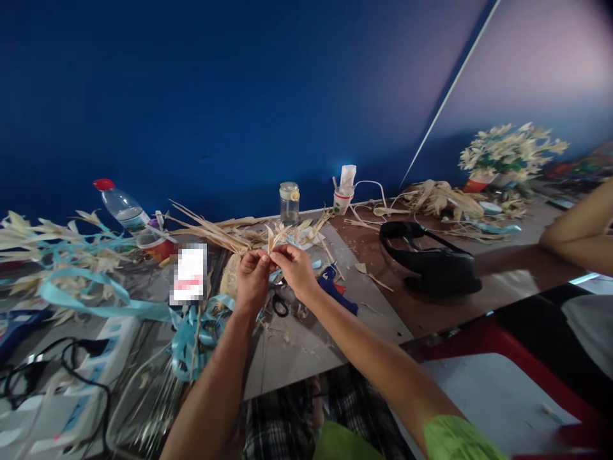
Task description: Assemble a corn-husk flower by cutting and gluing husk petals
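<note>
My left hand [253,276] and my right hand [295,271] meet over the middle of the table, fingertips pinched together. Between them they hold a small pale flower of dried husk [271,239], its petals pointing up. Just below the hands lie scissors [280,305] with black handles. A blue glue gun [337,291] rests to the right of my right hand. Beside my left hand is a tan fibrous bundle [230,276], partly covered. Behind the flower, more husk pieces [312,229] are heaped on the table.
A lidded jar [289,203] and a paper cup [342,202] stand by the blue wall. Light-blue ribbon [189,348], a tilted bottle [122,207] and power strips [90,377] are on the left. Rightward are a black headset [431,265], potted husk flowers [507,150] and another person's arm [582,233].
</note>
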Demonstrator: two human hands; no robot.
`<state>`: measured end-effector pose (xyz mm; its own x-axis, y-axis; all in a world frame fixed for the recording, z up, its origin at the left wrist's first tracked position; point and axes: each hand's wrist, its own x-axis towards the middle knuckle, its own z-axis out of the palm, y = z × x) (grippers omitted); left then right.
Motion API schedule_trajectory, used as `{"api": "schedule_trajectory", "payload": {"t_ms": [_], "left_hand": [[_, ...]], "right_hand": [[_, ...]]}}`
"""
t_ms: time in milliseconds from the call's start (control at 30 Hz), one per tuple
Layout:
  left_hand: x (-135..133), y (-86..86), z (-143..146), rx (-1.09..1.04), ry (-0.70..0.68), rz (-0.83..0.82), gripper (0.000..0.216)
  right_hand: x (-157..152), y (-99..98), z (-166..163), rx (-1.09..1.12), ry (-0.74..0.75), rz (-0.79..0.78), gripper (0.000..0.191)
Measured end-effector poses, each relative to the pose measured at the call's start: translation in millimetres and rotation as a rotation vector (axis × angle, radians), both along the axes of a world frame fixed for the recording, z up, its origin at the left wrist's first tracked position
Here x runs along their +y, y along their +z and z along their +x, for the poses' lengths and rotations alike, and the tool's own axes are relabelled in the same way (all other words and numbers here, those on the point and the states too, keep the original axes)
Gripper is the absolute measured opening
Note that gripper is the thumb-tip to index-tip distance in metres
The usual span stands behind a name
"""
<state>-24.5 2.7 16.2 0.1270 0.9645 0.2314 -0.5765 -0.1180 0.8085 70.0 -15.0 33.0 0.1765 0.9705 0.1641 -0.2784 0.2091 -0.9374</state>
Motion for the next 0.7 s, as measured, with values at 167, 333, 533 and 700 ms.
{"api": "schedule_trajectory", "payload": {"t_ms": [167, 333, 533, 700], "left_hand": [[2.0, -5.4, 0.9, 0.114, 0.156, 0.051, 0.024], [2.0, -2.3, 2.8, 0.108, 0.079, -0.024, 0.029], [-5.0, 4.2, 5.5, 0.111, -0.075, -0.089, 0.026], [-7.5, 2.4, 5.1, 0.196, -0.197, -0.165, 0.027]], "right_hand": [[2.4, -8.2, -4.6, 0.102, -0.015, 0.004, 0.015], [3.8, -9.3, 3.2, 0.175, 0.083, -0.008, 0.017], [6.7, -8.3, 15.7, 0.253, 0.126, -0.077, 0.022], [11.1, -10.6, 26.3, 0.329, 0.092, -0.123, 0.023]]}}
